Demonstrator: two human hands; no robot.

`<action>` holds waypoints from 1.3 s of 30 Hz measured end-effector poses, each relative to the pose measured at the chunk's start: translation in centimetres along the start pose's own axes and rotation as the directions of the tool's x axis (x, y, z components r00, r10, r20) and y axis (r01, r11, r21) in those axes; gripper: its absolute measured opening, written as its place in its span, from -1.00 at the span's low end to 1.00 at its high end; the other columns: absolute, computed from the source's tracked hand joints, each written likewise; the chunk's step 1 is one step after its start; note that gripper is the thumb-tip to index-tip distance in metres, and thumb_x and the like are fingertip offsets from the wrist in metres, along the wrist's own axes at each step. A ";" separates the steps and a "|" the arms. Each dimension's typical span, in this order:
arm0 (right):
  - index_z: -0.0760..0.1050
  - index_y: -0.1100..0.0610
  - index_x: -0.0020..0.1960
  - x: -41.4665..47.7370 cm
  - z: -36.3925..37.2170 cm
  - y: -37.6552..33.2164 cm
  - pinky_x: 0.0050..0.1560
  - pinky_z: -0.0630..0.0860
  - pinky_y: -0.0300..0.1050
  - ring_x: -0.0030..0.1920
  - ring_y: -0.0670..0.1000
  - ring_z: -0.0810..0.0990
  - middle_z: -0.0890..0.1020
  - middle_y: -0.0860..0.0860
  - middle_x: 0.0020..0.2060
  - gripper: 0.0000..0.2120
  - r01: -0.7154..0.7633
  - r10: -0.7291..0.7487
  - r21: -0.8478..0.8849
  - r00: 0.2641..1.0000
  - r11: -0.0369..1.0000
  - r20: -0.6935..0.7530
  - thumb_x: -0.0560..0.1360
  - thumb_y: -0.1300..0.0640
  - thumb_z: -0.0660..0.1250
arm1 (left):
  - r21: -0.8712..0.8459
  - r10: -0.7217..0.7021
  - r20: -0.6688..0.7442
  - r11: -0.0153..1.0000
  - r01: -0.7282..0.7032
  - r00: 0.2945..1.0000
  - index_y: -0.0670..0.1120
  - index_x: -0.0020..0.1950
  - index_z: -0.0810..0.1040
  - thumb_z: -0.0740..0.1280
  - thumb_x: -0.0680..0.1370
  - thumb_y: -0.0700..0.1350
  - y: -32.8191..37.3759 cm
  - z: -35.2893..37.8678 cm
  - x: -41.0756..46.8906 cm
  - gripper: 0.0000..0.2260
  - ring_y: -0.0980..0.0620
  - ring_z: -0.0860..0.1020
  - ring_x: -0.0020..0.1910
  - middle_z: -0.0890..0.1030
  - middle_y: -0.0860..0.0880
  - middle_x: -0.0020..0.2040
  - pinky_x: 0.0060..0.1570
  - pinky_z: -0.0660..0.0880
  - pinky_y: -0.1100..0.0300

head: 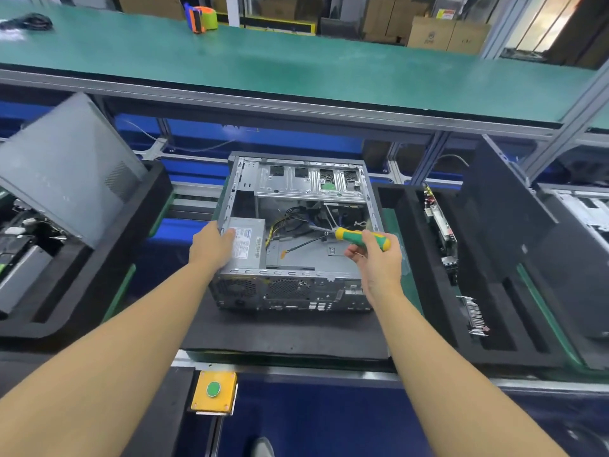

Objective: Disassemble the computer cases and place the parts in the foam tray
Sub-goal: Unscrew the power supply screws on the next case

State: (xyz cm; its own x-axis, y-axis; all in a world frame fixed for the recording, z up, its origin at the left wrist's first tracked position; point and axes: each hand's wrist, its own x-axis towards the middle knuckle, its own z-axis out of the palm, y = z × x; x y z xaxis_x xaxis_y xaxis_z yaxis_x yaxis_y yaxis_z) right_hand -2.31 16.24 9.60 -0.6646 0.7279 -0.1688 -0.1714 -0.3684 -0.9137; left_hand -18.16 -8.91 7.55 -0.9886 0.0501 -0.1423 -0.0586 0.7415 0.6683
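Note:
An open grey computer case [309,183] lies on its side on a black foam mat [283,334], rear panel toward me. Inside are a silver power supply [248,242], loose cables and a bare metal floor. My left hand [212,244] grips the case's left wall beside the power supply. My right hand [375,258] holds a green and yellow screwdriver [361,238] over the case's right side, its shaft pointing left into the case. A black foam tray [408,225] on the right holds a circuit board [441,222] and a finned part [474,313] in its slots.
Another foam tray [99,258] at left carries a leaning grey side panel [66,166] and other parts. A dark panel [507,225] stands in the right tray. A yellow box with a green button [213,390] sits at the near edge. A green shelf [296,61] runs overhead.

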 end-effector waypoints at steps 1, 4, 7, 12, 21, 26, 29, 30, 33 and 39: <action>0.37 0.19 0.03 0.0 -0.1 -0.2 -0.23 0.63 -0.03 -0.33 0.08 0.62 0.57 0.25 -0.10 -0.85 -0.013 0.013 0.019 1.000 1.000 0.008 0.58 0.29 0.34 | 0.004 -0.010 0.006 1.000 0.010 1.000 -0.13 0.33 0.46 0.19 0.66 0.06 0.0 0.2 0.0 -0.65 -0.18 0.49 0.09 0.55 -0.17 0.22 -0.03 0.37 0.03; 0.33 0.18 -0.05 -1.2 0.1 -0.1 -0.17 0.64 0.00 -0.28 0.15 0.63 0.61 0.29 -0.01 -0.82 -0.050 0.044 0.068 0.995 0.996 0.086 0.57 0.35 0.31 | 0.019 -0.016 0.031 1.000 0.015 0.999 -0.13 0.41 0.38 0.14 0.68 0.07 -0.1 0.3 -0.3 -0.62 -0.27 0.48 0.20 0.52 -0.22 0.28 0.05 0.38 -0.04; 0.33 0.19 -0.09 -4.1 0.4 1.1 -0.06 0.66 -0.01 -0.14 0.21 0.69 0.59 0.33 0.03 -0.80 -0.138 0.110 0.117 0.971 0.984 0.213 0.57 0.46 0.21 | 0.015 -0.002 0.063 1.000 0.001 0.998 -0.08 0.50 0.27 0.12 0.69 0.05 0.2 -0.3 -0.7 -0.59 -0.28 0.47 0.23 0.48 -0.23 0.34 0.08 0.38 -0.05; 0.40 0.25 0.07 -9.2 0.3 3.3 -0.24 0.56 -0.08 -0.31 0.10 0.60 0.58 0.30 -0.08 -0.81 -0.315 0.275 0.073 0.904 0.946 0.328 0.56 0.45 0.11 | -0.010 -0.002 0.076 1.000 0.003 0.997 0.10 0.62 0.03 0.10 0.70 0.00 0.8 -0.6 -2.7 -0.50 -0.28 0.48 0.23 0.45 -0.25 0.36 0.22 0.44 -0.13; 0.57 0.27 0.11 -14.6 -2.4 4.4 -0.40 0.43 -0.13 -0.38 0.01 0.48 0.58 0.10 -0.19 -0.79 -0.388 0.392 -0.096 0.825 0.917 0.408 0.65 0.19 0.20 | 0.453 0.282 0.149 0.833 -0.319 0.948 0.12 0.54 0.20 0.13 0.57 -0.36 0.5 0.3 -6.2 -0.39 -0.27 0.05 0.56 -0.06 -0.22 0.61 0.46 0.15 -0.15; 0.45 0.18 0.20 -17.7 -2.9 5.5 -0.48 0.40 -0.12 -0.39 0.05 0.48 0.51 0.12 -0.20 -0.76 -0.388 0.501 -0.342 0.785 0.856 0.363 0.65 0.23 0.05 | 0.366 0.532 0.454 0.621 -0.693 0.715 0.21 0.58 0.16 0.02 0.72 -0.02 -1.3 -0.7 -6.4 -0.59 0.07 -0.08 0.61 0.00 0.08 0.64 0.51 -0.22 -0.16; 0.44 0.03 0.17 -18.6 -2.5 6.2 -0.51 0.32 -0.17 -0.41 -0.01 0.48 0.53 0.09 -0.13 -0.83 -0.298 0.480 -0.490 0.823 0.819 0.302 0.63 0.11 0.12 | 0.447 0.459 0.566 0.528 -0.722 0.685 0.39 0.55 0.05 0.10 0.65 0.20 -1.6 -1.0 -6.2 -0.52 0.02 -0.21 0.60 -0.18 0.09 0.63 0.48 -0.32 -0.19; 0.44 -0.01 0.15 -18.8 -2.2 6.4 -0.52 0.31 -0.19 -0.43 -0.03 0.47 0.55 0.06 -0.11 -0.87 -0.274 0.463 -0.507 0.836 0.817 0.295 0.64 0.04 0.18 | 0.473 0.460 0.574 0.488 -0.733 0.677 0.42 0.54 0.02 0.15 0.61 0.24 -1.7 -0.9 -6.3 -0.47 0.01 -0.23 0.60 -0.21 0.09 0.62 0.47 -0.33 -0.20; 0.44 -0.12 0.23 -19.1 -1.5 6.8 -0.55 0.30 -0.22 -0.45 -0.05 0.43 0.58 -0.01 -0.16 -0.83 -0.183 0.408 -0.550 0.855 0.815 0.320 0.65 -0.02 0.23 | 0.509 0.504 0.524 0.461 -0.727 0.686 0.43 0.52 0.03 0.13 0.58 0.35 -2.2 -0.6 -6.6 -0.46 -0.01 -0.22 0.61 -0.19 0.08 0.63 0.48 -0.30 -0.22; 0.50 -0.36 0.18 -19.2 -0.1 6.8 -0.52 0.27 -0.20 -0.46 -0.06 0.39 0.53 -0.08 -0.24 -0.76 -0.213 0.390 -0.504 0.879 0.837 0.276 0.66 -0.02 0.21 | 0.507 0.560 0.438 0.492 -0.708 0.703 0.41 0.51 0.17 0.05 0.60 0.35 -2.5 0.0 -7.0 -0.55 0.00 -0.12 0.62 -0.07 0.11 0.64 0.51 -0.19 -0.23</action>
State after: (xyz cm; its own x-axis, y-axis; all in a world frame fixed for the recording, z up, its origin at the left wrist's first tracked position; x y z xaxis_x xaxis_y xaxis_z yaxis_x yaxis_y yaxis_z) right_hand 9.35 -0.20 6.55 -0.8513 0.3363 -0.4027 0.3650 -0.1718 -0.9150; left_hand -11.14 -11.10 6.90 -0.6667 0.7439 -0.0457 0.7416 0.6682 0.0591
